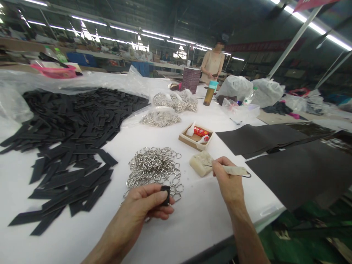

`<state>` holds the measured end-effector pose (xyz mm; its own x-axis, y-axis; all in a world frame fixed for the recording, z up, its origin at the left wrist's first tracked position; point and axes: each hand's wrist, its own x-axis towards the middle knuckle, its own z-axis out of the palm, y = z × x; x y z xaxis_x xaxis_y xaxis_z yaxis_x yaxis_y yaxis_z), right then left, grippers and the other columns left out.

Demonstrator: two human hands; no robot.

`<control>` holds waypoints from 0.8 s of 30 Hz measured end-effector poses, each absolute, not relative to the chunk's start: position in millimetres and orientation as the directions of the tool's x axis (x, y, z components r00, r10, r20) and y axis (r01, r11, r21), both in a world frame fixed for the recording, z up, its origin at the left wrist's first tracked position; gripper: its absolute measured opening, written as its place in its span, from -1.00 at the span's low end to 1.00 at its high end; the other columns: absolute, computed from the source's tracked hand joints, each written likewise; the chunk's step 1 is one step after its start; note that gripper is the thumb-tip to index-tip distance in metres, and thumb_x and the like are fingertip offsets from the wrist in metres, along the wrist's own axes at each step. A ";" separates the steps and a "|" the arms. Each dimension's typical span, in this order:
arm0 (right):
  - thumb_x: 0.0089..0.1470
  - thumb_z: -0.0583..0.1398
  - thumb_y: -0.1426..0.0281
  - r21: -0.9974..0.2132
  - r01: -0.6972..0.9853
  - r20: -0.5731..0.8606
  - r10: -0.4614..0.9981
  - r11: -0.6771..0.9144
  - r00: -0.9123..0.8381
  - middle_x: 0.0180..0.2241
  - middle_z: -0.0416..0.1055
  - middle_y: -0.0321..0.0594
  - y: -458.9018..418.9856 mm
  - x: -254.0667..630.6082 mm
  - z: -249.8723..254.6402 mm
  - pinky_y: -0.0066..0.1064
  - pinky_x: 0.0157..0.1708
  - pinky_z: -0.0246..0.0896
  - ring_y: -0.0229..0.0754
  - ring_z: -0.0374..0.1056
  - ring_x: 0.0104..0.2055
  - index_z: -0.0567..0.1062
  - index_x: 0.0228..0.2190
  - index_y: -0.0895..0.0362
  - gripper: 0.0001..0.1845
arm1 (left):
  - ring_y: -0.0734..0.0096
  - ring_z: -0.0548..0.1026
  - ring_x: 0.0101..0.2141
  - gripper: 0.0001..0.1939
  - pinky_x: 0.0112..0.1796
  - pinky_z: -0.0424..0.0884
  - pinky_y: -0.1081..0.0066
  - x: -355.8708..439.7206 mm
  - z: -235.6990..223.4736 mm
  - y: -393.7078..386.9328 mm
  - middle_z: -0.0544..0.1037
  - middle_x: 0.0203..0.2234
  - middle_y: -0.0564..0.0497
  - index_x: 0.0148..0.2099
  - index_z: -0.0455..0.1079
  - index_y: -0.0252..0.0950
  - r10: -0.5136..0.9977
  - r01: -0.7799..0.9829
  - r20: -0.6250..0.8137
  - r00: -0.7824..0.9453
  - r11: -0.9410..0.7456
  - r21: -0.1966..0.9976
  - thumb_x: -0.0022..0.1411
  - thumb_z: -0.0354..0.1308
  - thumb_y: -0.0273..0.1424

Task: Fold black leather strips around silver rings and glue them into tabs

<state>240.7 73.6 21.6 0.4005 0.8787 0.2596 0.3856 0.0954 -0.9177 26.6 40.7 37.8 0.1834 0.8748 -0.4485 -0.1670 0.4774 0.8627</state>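
Observation:
My left hand [148, 203] pinches a small folded black strap piece [166, 194] between thumb and fingers, in front of a heap of silver metal rings [154, 165]. My right hand [227, 178] grips a thin metal tool with a pale wrapped handle [233, 170] and a hooked back end. Its slender tip reaches a yellowish, wax-like block [202, 164]; whether it presses in or just touches, I cannot tell. Left of the rings spreads a large pile of flat black strips [74, 135].
Behind the block is a small open box [194, 142] with red and white tubes. Bags of rings [162, 116] and a blue-lidded bottle [210, 93] stand farther back. Dark sheets [302, 165] lie along the right edge. A person [213, 62] stands across the table.

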 end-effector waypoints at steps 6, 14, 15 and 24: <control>-0.01 0.19 0.30 -0.991 0.035 0.136 0.920 0.133 0.368 -0.68 0.16 -0.39 52.9 238.8 28.6 -0.50 -0.65 -0.19 -0.35 -0.02 -0.62 0.30 -0.61 0.14 -0.75 | 0.42 0.53 -0.52 -0.84 -0.47 0.44 0.52 24.6 31.5 39.5 0.61 -0.47 -0.09 -0.44 0.52 -0.38 0.872 -0.214 -0.416 0.256 0.471 0.856 -0.03 0.29 -0.36; 0.00 0.21 0.33 -0.924 -0.381 -0.045 0.998 -0.023 0.050 -0.66 0.17 -0.36 28.9 196.7 37.0 -0.60 -0.69 -0.19 -0.39 0.02 -0.60 0.32 -0.61 0.15 -0.75 | 0.43 0.54 -0.53 -0.87 -0.48 0.46 0.52 24.2 32.2 38.4 0.60 -0.47 -0.08 -0.43 0.51 -0.40 0.878 -0.312 -0.361 0.315 0.455 0.834 -0.02 0.28 -0.40; 0.00 0.22 0.33 -0.921 -0.389 -0.052 0.998 -0.033 0.040 -0.66 0.17 -0.36 28.3 194.1 36.7 -0.61 -0.69 -0.17 -0.38 0.03 -0.60 0.32 -0.61 0.15 -0.74 | 0.43 0.54 -0.53 -0.87 -0.48 0.46 0.52 23.9 32.2 38.4 0.60 -0.47 -0.08 -0.43 0.52 -0.40 0.878 -0.316 -0.356 0.321 0.453 0.834 -0.02 0.28 -0.40; 0.02 0.21 0.31 -0.923 -0.385 -0.036 0.999 -0.024 0.024 -0.66 0.18 -0.38 28.0 191.3 34.9 -0.64 -0.65 -0.08 -0.40 0.05 -0.58 0.31 -0.61 0.15 -0.72 | 0.42 0.55 -0.49 -0.87 -0.43 0.47 0.50 23.3 32.5 35.4 0.59 -0.44 -0.08 -0.38 0.52 -0.40 0.870 -0.308 -0.319 0.377 0.442 0.842 0.03 0.25 -0.41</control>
<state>191.3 28.0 34.9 0.0242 0.9991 -0.0359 -0.3852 -0.0239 -0.9225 23.3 35.4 32.5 0.3771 0.8696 -0.3187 -0.3077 0.4422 0.8425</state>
